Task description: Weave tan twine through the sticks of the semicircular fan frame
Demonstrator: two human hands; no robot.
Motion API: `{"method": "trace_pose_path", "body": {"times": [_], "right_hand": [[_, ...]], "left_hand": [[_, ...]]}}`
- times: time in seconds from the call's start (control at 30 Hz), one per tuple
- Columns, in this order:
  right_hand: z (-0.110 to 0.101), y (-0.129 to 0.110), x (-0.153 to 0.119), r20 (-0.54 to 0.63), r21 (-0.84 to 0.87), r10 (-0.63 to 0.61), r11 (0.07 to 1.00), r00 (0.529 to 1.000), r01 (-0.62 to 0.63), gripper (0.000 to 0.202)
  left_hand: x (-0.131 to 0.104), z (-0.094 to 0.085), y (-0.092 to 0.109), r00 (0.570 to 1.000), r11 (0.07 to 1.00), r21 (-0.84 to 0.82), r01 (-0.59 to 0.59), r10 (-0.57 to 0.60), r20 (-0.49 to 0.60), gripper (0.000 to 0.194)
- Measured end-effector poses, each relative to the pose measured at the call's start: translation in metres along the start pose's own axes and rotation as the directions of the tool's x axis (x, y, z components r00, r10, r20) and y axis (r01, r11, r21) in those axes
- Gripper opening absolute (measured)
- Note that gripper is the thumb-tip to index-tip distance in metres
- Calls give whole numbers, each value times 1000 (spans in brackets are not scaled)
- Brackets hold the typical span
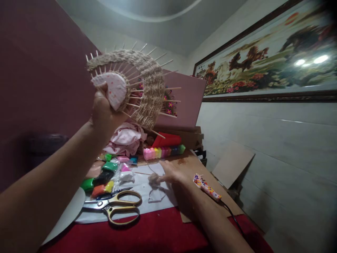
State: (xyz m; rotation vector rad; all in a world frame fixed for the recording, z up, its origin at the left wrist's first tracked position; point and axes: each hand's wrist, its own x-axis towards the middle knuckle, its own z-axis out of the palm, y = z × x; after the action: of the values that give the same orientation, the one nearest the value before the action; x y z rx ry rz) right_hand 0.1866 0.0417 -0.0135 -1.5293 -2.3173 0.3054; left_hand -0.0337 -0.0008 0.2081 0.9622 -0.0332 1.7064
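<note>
My left hand is raised, its fingers closed on a half-made woven fan. The fan has a white half-round base with orange dots, thin wooden sticks spreading from it, and a wide band of twine woven across them. Stick ends poke out beyond the band. Low over the table, my right hand has its thumb and fingers apart. Its thumb tip is at a small bundle of twine, and I cannot tell whether they touch. A strand rises from the bundle toward the fan.
Gold-handled scissors lie near a white sheet on red cloth. Bagged coloured clay sits at left, a row of coloured clay behind. A flower-patterned glue gun with a cord rests on cardboard at right.
</note>
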Motion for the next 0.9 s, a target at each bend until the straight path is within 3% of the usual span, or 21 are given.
{"method": "trace_pose_path", "body": {"times": [0.1,0.17,0.27,0.37,0.43,0.5,0.7,0.8,0.9], "right_hand": [[11,-21,7,132,-52,-38,998,990,45,85],[24,-34,6,140,-61,-69,995,988,79,84],[43,-47,2,24,-27,-194,980,981,195,55],[45,-51,8,-14,63,-167,984,986,167,30],[35,-52,24,30,218,-96,972,995,87,16],[19,-54,48,-11,402,-33,915,999,35,9],[-22,-57,114,-76,691,47,723,996,19,26],[-39,-59,134,-128,860,130,509,983,45,35],[-57,-60,147,-248,919,169,352,954,177,29]], "left_hand": [[8,9,3,999,1000,10,-19,18,41,39],[13,14,4,999,1000,25,-13,12,47,39],[14,17,2,1000,1000,23,-3,3,26,38],[12,18,0,1000,1000,9,11,-11,9,38],[11,19,-1,1000,1000,10,20,-20,-1,37],[11,21,0,1000,1000,18,16,-15,-7,37],[13,24,3,1000,999,54,4,-4,-12,39],[15,21,0,1000,998,59,-10,10,6,36],[17,16,-5,999,998,48,-28,27,17,35]]}}
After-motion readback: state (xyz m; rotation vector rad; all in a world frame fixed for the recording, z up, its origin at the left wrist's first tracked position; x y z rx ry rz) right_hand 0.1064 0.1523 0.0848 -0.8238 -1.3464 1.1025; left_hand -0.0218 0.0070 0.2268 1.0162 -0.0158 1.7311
